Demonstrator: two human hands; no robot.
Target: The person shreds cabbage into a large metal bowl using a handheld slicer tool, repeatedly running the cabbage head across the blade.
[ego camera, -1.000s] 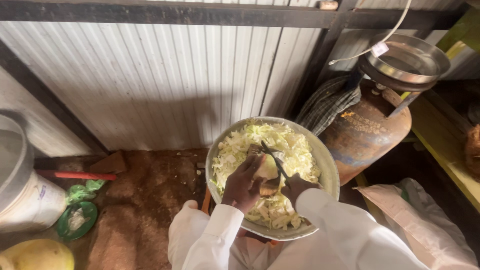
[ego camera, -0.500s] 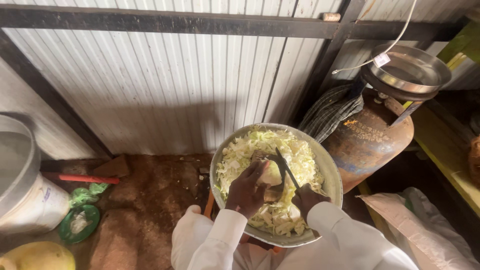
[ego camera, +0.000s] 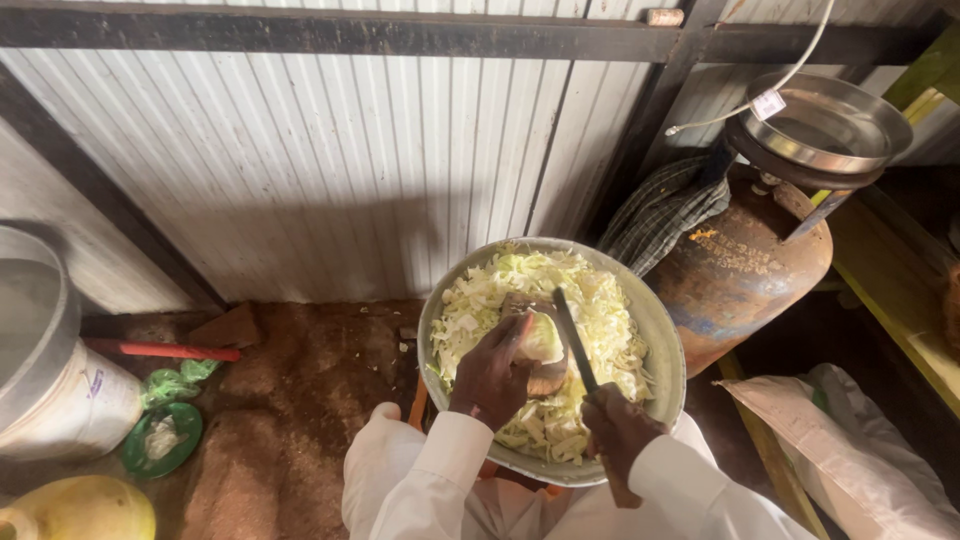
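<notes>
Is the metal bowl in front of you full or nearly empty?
Mostly full: shredded cabbage covers the metal bowl almost to its rim. The left hand holds a cabbage piece over it.

One head-worn camera, we look steeply down from close above our lap, facing the corrugated wall (ego camera: 330,170), metal bowl (ego camera: 660,340) centre frame, floor below.
</notes>
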